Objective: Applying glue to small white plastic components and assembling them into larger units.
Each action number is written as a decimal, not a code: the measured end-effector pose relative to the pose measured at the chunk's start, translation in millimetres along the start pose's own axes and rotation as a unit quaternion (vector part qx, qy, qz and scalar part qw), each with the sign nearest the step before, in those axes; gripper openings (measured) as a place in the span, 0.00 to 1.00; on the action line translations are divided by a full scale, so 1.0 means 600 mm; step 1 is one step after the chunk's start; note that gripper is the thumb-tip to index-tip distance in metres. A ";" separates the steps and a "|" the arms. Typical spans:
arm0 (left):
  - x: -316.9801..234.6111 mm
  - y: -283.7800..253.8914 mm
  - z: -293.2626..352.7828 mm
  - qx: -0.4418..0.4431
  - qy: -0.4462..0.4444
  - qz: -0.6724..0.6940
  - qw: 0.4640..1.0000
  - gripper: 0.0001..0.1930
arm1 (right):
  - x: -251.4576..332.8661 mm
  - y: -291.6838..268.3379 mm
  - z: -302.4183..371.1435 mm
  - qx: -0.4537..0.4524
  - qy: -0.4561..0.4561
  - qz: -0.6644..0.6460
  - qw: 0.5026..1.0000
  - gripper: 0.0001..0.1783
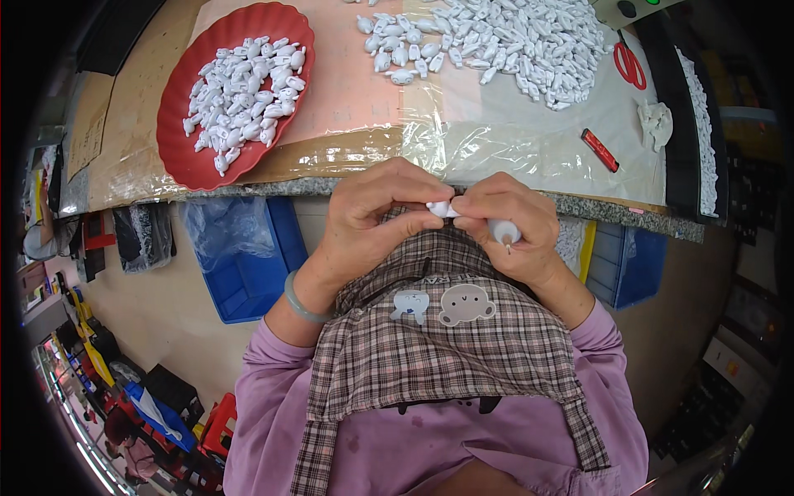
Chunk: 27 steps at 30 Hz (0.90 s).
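Note:
Just off the table's near edge, both my hands meet over a small white plastic figure piece (441, 208). My left hand (364, 207) pinches it between thumb and fingertips. From the other side, the thumb and forefinger of my right hand (521, 217) close on the piece too. Tucked in the curled fingers of that right hand is a small white squeeze bottle (503, 231) with a narrow tip. Whether the piece is one part or two pressed together, I cannot tell.
A red scalloped tray (171, 136) of white pieces stands at the left. More white pieces (529, 41) are heaped at the far middle. Red-handled scissors (630, 68), a red cutter-like tool (600, 150) and crumpled tissue (655, 126) lie right. Blue crates (285, 231) sit below the table.

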State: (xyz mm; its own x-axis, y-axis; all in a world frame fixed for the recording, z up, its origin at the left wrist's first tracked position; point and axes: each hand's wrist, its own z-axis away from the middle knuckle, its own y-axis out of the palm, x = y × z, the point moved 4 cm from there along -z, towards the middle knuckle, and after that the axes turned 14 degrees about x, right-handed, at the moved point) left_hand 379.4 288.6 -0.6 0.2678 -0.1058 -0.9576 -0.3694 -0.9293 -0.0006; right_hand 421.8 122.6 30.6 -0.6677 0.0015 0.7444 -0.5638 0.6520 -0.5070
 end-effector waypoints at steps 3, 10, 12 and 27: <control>-0.010 -0.001 0.003 -0.004 0.013 -0.043 0.999 0.12 | 0.005 0.004 0.003 -0.031 0.051 -0.025 0.998 0.15; -0.028 0.005 0.003 -0.015 0.023 -0.125 0.992 0.11 | 0.010 0.006 0.011 -0.029 0.065 -0.030 0.997 0.10; -0.037 0.009 0.003 -0.003 0.030 -0.177 0.984 0.12 | 0.013 0.009 0.017 -0.036 0.044 -0.010 0.998 0.10; -0.045 0.026 0.002 -0.016 0.048 -0.223 0.974 0.13 | 0.011 0.020 0.040 -0.068 0.038 0.019 0.997 0.10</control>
State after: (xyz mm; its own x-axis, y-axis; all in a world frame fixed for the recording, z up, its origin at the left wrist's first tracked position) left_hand 365.5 277.1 24.9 0.4783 0.2785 -0.8329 -0.1703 -0.9010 -0.3990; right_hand 398.9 112.4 19.2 -0.6447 0.0824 0.7599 -0.4645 0.7473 -0.4752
